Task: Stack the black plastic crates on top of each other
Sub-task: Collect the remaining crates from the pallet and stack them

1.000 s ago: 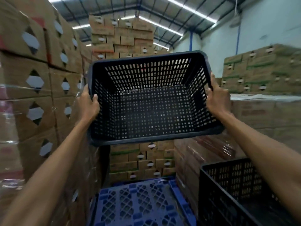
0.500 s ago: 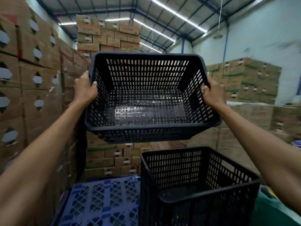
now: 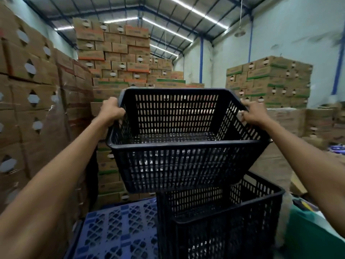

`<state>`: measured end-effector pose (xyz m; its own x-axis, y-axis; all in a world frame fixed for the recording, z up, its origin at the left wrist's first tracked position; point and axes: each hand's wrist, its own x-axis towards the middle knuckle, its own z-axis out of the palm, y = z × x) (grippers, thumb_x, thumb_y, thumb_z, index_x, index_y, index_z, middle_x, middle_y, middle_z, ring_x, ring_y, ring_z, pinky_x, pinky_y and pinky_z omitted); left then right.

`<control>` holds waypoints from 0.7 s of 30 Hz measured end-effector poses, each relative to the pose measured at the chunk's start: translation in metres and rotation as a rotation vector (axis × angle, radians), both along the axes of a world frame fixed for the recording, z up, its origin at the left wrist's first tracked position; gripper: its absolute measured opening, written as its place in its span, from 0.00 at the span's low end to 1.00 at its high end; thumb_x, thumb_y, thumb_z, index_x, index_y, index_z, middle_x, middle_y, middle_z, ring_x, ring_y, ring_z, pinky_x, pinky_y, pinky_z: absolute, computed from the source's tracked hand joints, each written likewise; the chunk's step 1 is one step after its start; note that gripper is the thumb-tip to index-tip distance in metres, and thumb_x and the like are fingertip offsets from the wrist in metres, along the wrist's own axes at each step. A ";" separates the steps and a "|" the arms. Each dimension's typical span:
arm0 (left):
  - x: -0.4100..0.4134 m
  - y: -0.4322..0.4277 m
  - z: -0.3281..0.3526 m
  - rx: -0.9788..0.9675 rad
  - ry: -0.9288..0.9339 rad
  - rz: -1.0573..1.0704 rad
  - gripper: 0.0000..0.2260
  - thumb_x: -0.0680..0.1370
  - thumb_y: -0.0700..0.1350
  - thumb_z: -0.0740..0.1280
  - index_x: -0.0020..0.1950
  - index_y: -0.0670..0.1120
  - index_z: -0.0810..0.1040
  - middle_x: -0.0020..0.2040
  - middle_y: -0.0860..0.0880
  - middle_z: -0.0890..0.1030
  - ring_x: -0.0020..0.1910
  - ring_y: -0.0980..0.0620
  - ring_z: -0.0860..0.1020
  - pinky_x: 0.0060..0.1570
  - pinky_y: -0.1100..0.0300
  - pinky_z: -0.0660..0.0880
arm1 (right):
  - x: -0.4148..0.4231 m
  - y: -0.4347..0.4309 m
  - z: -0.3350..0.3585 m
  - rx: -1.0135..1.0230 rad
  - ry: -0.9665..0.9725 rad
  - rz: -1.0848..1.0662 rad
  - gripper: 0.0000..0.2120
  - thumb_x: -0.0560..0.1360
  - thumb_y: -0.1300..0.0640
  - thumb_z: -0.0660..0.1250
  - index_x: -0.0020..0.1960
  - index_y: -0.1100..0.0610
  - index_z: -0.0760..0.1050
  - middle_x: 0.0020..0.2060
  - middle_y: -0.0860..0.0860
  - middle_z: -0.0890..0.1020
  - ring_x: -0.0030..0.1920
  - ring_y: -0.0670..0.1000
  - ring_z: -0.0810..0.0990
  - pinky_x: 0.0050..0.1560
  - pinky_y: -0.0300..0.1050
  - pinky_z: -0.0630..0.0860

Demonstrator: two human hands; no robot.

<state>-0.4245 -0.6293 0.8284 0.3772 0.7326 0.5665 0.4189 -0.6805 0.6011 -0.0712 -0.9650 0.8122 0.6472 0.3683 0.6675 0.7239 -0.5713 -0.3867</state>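
I hold an empty black perforated plastic crate (image 3: 179, 161) up in front of me, roughly level with its open top facing up. My left hand (image 3: 111, 111) grips its left rim near the far corner. My right hand (image 3: 254, 113) grips the right rim. Below it and a little to the right stands a second black crate (image 3: 224, 227), open side up. The held crate's bottom overlaps the lower crate's far-left corner in the view; whether they touch I cannot tell.
A blue plastic pallet (image 3: 115, 232) lies on the floor left of the lower crate. Tall stacks of cardboard boxes (image 3: 33, 101) wall in the left side and back (image 3: 115, 58). Lower box stacks (image 3: 268, 81) stand on the right. Something green (image 3: 313, 238) is at the lower right.
The held crate has come down from overhead and levelled out, now just above the lower crate. The lower crate has come further into view as my view shifted right and down.
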 end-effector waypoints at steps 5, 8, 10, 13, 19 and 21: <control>0.002 -0.005 -0.005 -0.045 0.007 -0.053 0.09 0.71 0.38 0.68 0.49 0.37 0.77 0.48 0.37 0.81 0.49 0.38 0.81 0.49 0.46 0.81 | 0.006 -0.010 -0.003 -0.090 -0.009 -0.041 0.26 0.71 0.61 0.69 0.69 0.51 0.75 0.54 0.63 0.84 0.54 0.62 0.82 0.53 0.51 0.77; 0.007 -0.010 -0.002 -0.087 0.018 -0.097 0.09 0.72 0.37 0.67 0.51 0.37 0.75 0.48 0.35 0.81 0.47 0.36 0.82 0.48 0.40 0.81 | 0.011 -0.015 0.001 -0.114 -0.003 -0.039 0.24 0.73 0.60 0.68 0.68 0.51 0.76 0.54 0.63 0.84 0.53 0.63 0.83 0.53 0.52 0.79; 0.011 -0.014 0.003 -0.098 0.033 -0.094 0.10 0.72 0.37 0.68 0.52 0.38 0.75 0.49 0.36 0.81 0.47 0.37 0.82 0.48 0.40 0.81 | 0.017 -0.017 0.005 -0.139 0.025 -0.020 0.21 0.73 0.61 0.66 0.66 0.52 0.78 0.49 0.63 0.85 0.50 0.62 0.83 0.52 0.55 0.81; 0.021 -0.023 0.009 -0.111 0.070 -0.088 0.11 0.73 0.38 0.69 0.54 0.37 0.75 0.51 0.36 0.81 0.48 0.38 0.82 0.47 0.42 0.82 | 0.029 -0.018 0.009 -0.182 0.071 -0.021 0.24 0.74 0.62 0.67 0.70 0.54 0.75 0.54 0.65 0.83 0.55 0.64 0.81 0.55 0.56 0.80; 0.065 -0.043 0.000 -0.195 0.092 -0.066 0.11 0.72 0.34 0.69 0.53 0.33 0.75 0.46 0.33 0.82 0.38 0.39 0.83 0.38 0.44 0.83 | 0.081 -0.022 0.018 -0.308 0.101 -0.012 0.28 0.73 0.60 0.71 0.73 0.55 0.71 0.66 0.63 0.77 0.66 0.63 0.75 0.63 0.50 0.73; 0.070 -0.047 -0.002 -0.228 0.107 -0.070 0.11 0.71 0.32 0.68 0.53 0.31 0.74 0.43 0.32 0.82 0.39 0.37 0.83 0.44 0.39 0.82 | 0.091 -0.018 0.017 -0.328 0.115 -0.007 0.28 0.74 0.59 0.70 0.73 0.54 0.71 0.66 0.63 0.77 0.67 0.63 0.74 0.63 0.48 0.72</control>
<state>-0.3547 -0.6760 0.8263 0.4805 0.8067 0.3440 0.4448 -0.5622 0.6972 0.0202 -0.9834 0.8289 0.7150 0.5464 0.4362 0.6815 -0.6839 -0.2604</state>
